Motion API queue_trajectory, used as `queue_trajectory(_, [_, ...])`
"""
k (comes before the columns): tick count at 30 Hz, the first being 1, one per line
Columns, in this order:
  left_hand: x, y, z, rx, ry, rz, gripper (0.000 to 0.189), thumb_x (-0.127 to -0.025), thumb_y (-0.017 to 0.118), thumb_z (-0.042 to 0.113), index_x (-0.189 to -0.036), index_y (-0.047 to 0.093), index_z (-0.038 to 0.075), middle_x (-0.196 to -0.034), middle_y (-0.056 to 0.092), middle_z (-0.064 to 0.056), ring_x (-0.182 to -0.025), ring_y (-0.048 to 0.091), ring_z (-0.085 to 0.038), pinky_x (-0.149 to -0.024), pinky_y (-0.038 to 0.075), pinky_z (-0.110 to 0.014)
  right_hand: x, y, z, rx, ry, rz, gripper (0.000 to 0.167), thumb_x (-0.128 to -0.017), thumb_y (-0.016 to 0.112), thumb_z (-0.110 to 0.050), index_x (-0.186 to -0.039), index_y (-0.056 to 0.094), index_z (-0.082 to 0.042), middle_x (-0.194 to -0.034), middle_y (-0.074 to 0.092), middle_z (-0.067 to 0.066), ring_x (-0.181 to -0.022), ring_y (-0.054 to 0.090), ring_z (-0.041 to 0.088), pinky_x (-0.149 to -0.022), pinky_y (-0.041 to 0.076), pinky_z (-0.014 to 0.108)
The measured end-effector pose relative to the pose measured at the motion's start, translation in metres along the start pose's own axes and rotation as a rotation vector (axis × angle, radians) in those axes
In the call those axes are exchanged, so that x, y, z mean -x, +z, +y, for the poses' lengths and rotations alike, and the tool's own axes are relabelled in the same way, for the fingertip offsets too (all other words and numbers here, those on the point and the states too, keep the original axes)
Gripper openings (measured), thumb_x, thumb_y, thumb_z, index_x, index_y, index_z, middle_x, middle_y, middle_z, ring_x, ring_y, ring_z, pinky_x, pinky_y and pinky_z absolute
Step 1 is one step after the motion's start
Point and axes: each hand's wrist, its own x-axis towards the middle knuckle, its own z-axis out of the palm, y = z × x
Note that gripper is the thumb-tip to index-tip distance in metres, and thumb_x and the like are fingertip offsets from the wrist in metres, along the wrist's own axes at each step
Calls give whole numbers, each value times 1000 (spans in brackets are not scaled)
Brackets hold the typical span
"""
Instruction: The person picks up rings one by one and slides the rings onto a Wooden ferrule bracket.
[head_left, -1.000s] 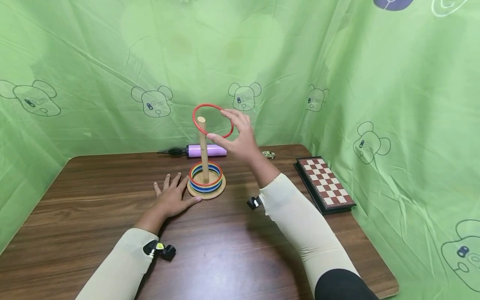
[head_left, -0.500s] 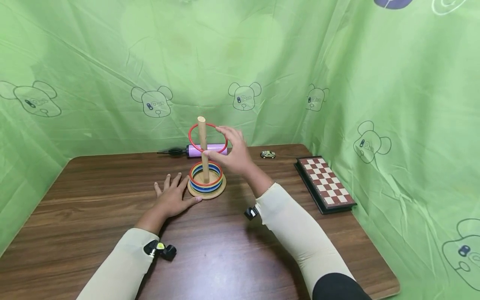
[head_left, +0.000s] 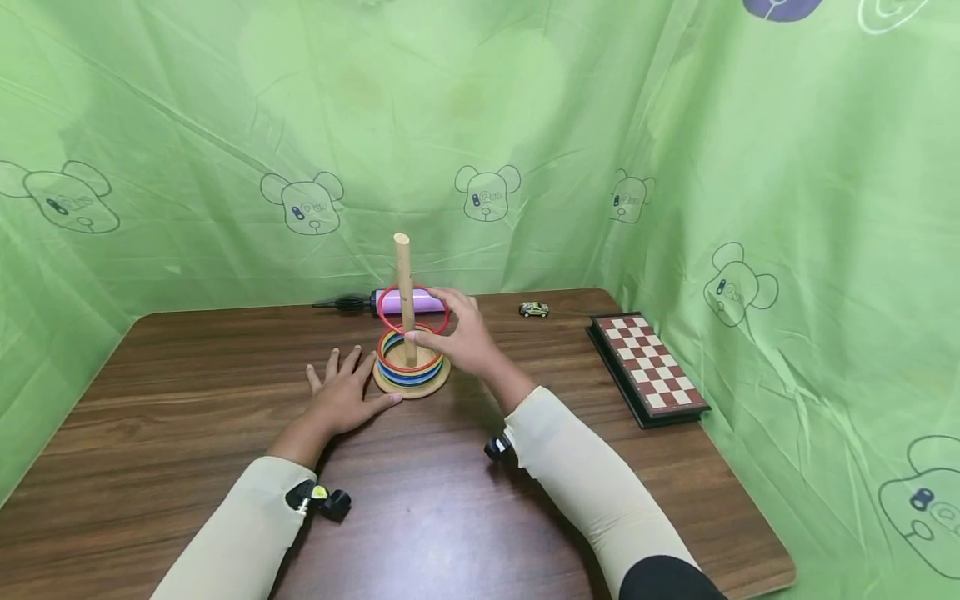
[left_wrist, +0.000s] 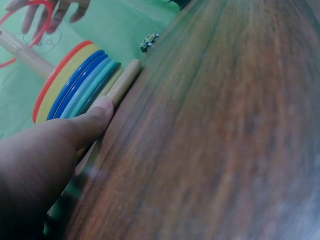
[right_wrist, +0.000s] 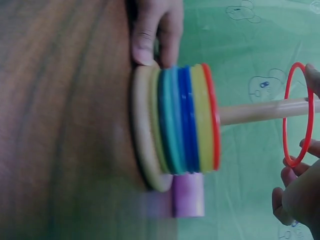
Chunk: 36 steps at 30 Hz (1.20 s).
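A wooden post (head_left: 403, 267) stands upright on a round wooden base (right_wrist: 143, 125). Several rings in red, yellow, blue and green (right_wrist: 186, 120) lie stacked round its foot. My right hand (head_left: 467, 337) pinches a red ring (right_wrist: 285, 132) between thumb and fingers; the ring encircles the post partway down, above the stack and apart from it. My left hand (head_left: 341, 402) rests on the table to the left with its fingers spread. In the left wrist view its thumb (left_wrist: 104, 107) touches the edge of the base.
A purple hand pump (head_left: 386, 302) lies behind the post. Right of it is a small toy car (head_left: 534, 309), and a folded chessboard (head_left: 648, 362) lies near the table's right edge. Green printed cloth (head_left: 375, 100) hangs behind and at the right of the wooden table (head_left: 420, 517).
My right hand has brought the red ring from over the top of the post down around it, lower at each frame. The left hand has stayed in place.
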Motion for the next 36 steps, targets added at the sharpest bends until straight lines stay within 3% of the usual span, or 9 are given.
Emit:
queue_trajectory(11, [-3, -1, 0, 0, 5, 2, 111, -94, 61, 84, -174, 30, 13, -179, 22, -29, -165, 4, -62, -119, -7, -92, 9, 18, 22, 74, 55, -57, 85, -86, 95, -37, -157, 58, -12, -164, 56, 7, -148, 41, 31, -123, 38, 57])
queue_trajectory(19, [-2, 0, -1, 4, 4, -6, 112, -94, 59, 85, -173, 31, 12, -179, 21, -29, -165, 4, -63, -119, -8, -92, 14, 24, 27, 172, 69, -106, 86, -86, 95, -40, -159, 56, -15, -168, 52, 9, -153, 39, 33, -121, 33, 62])
queue_trajectory(36, [-1, 0, -1, 12, -7, -10, 112, -94, 59, 86, -173, 31, 13, -180, 21, -28, -166, 3, -62, -120, -8, -91, 16, 33, 33, 174, 108, -97, 88, -83, 98, -40, -157, 58, -16, -167, 55, 4, -151, 41, 31, -119, 34, 57])
